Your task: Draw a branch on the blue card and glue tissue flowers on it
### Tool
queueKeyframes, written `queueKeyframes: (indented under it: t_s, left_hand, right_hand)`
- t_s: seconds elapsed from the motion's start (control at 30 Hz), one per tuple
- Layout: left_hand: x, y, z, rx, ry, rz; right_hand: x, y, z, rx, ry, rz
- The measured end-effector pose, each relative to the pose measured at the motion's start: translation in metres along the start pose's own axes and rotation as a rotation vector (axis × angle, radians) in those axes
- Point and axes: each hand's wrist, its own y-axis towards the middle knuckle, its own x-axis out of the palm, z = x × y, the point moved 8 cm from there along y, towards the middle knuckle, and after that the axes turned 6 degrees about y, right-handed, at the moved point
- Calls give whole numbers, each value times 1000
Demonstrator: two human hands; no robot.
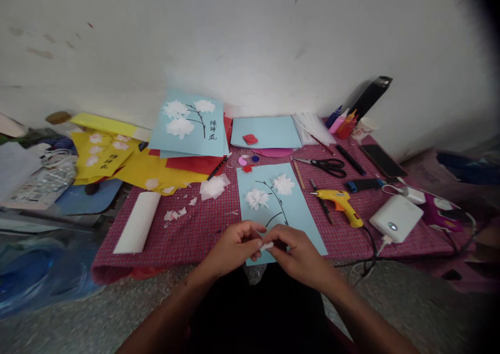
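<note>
Near the table's front edge, my left hand (pixel 242 245) and my right hand (pixel 294 250) meet, fingers closed on a small piece of white tissue paper (pixel 267 245) between them. Just beneath them lies a light blue sheet (pixel 304 221), its lower part partly covered by my hands. Two white paper flowers (pixel 257 198) sit on that sheet beside a drawn dark branch (pixel 279 203). Left of the sheet rest a stack of white tissue squares (pixel 214 186) and torn white scraps (pixel 175 214).
A yellow glue gun (pixel 339 202), black scissors (pixel 326 165) and a white power bank (pixel 396 218) with cables lie on the right. A finished flower picture (pixel 189 130) leans at the back left. A white paper roll (pixel 137 222) lies front left, near yellow paper (pixel 144 169).
</note>
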Motion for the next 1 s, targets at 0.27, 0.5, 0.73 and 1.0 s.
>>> queueKeyframes:
  t_s: [0.27,0.5,0.73,1.0]
  left_hand:
    - [-2,-6,-8,50,12,96]
    - [-4,-4,-8,73,139,142]
    - [-1,-12,17,257,432,177]
    - [-2,-11,11,224,485,133]
  right_hand:
    - [3,-9,22,96,67,157]
    - [7,-15,27,152,229,165]
    - [20,-16,37,326,628,17]
    - [21,-17,52,458,544,156]
